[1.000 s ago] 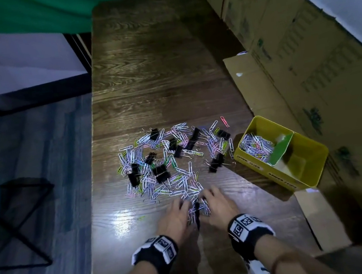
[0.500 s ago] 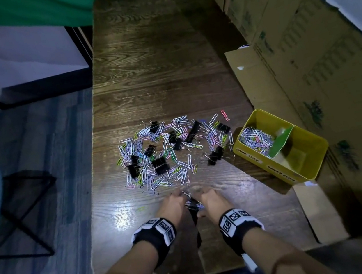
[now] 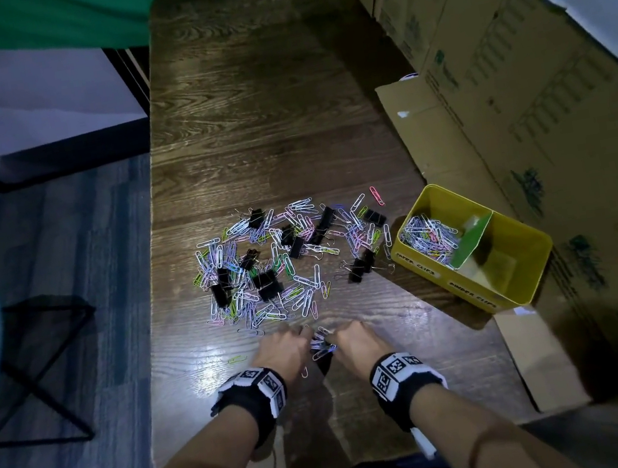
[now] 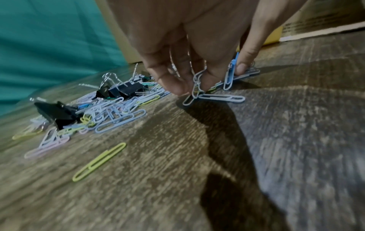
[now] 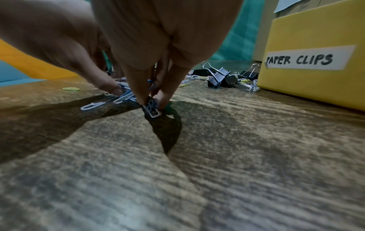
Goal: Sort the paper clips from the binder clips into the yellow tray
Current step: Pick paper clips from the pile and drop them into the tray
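Observation:
A mixed pile of coloured paper clips [image 3: 250,283] and black binder clips [image 3: 266,281] lies mid-table. The yellow tray [image 3: 470,289] stands at the right; its left compartment, labelled PAPER CLIPS [image 5: 300,60], holds paper clips [image 3: 427,235] behind a green divider [image 3: 471,244]. Near the front edge my left hand [image 3: 303,338] and right hand [image 3: 336,336] sit fingertip to fingertip, both pinching a small bunch of paper clips [image 3: 321,344]. The left fingers [image 4: 175,84] grip pale blue clips [image 4: 221,97]. Right fingertips [image 5: 138,95] pinch a tight cluster [image 5: 152,109] against the wood.
Cardboard boxes [image 3: 521,99] line the right side, with a flap [image 3: 537,359] lying by the tray. A lone yellow-green clip [image 4: 98,162] lies left of my left hand. Binder clips [image 5: 221,78] sit close to the tray's wall. A black stool frame [image 3: 35,358] stands on the floor at left.
Both hands dragged a bunch of paper clips from the pile's near edge toward me, and their fingers have curled in around it.

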